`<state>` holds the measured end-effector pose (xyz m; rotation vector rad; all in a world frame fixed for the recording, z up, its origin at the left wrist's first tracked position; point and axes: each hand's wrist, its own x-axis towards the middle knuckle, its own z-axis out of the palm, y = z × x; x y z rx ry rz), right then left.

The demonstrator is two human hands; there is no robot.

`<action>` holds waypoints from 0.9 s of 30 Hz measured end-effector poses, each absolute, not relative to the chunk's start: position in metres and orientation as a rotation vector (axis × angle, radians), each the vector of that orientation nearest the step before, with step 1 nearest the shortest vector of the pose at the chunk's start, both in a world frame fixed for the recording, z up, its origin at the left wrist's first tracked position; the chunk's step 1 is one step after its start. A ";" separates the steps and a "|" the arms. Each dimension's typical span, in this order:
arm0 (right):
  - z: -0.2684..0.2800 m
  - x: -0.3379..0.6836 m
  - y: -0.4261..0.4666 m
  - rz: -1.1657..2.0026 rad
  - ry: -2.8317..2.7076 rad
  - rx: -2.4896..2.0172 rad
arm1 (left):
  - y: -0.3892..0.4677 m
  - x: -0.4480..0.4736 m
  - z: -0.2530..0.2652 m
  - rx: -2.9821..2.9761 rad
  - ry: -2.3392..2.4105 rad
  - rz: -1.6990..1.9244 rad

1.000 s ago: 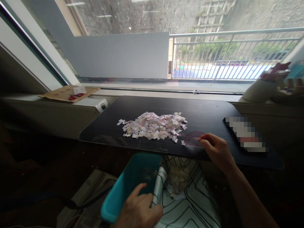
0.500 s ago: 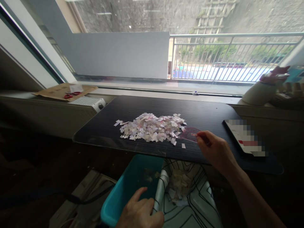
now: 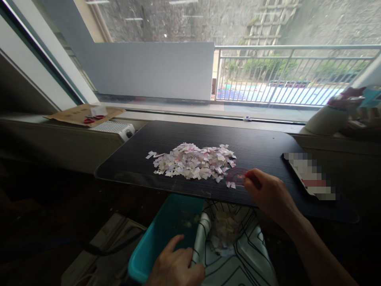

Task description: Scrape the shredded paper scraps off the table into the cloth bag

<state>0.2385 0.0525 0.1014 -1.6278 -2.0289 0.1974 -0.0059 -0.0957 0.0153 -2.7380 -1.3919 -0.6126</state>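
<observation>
My right hand pinches a pink see-through protractor at the near right of the black tabletop. The protractor lies low against the table, its left side by a heap of small cut paper pieces. A few loose paper pieces sit at its lower edge. Below the table, my left hand has its index finger stretched out and the other fingers curled at the edge of a white cloth with black lines. The curled fingertips are partly hidden. Paper scraps lie in the cloth's hollow.
A teal bin with some scraps inside stands left of the cloth, under the table edge. A blurred-out flat device lies at the table's right. Red-handled scissors rest on a brown envelope at the left sill.
My right hand has brought the protractor slightly down toward the table's near edge, to the stray paper pieces. Another piece now lies by the stray one. The left hand stays put.
</observation>
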 end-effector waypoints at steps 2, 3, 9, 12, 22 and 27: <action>0.101 0.246 0.048 0.184 -1.986 -1.655 | -0.095 -0.007 0.025 -2.818 -1.382 -0.520; 0.101 0.249 0.046 0.191 -1.975 -1.658 | -0.094 -0.008 0.028 -2.834 -1.380 -0.500; 0.099 0.259 0.041 0.184 -2.005 -1.680 | -0.093 -0.006 0.031 -2.814 -1.359 -0.451; 0.101 0.256 0.041 0.155 -1.975 -1.660 | -0.093 -0.004 0.031 -2.813 -1.350 -0.440; 0.103 0.248 0.044 0.160 -2.030 -1.570 | -0.092 -0.003 0.037 -2.845 -1.377 -0.446; 0.106 0.252 0.043 0.163 -2.031 -1.634 | -0.093 -0.004 0.036 -2.863 -1.405 -0.441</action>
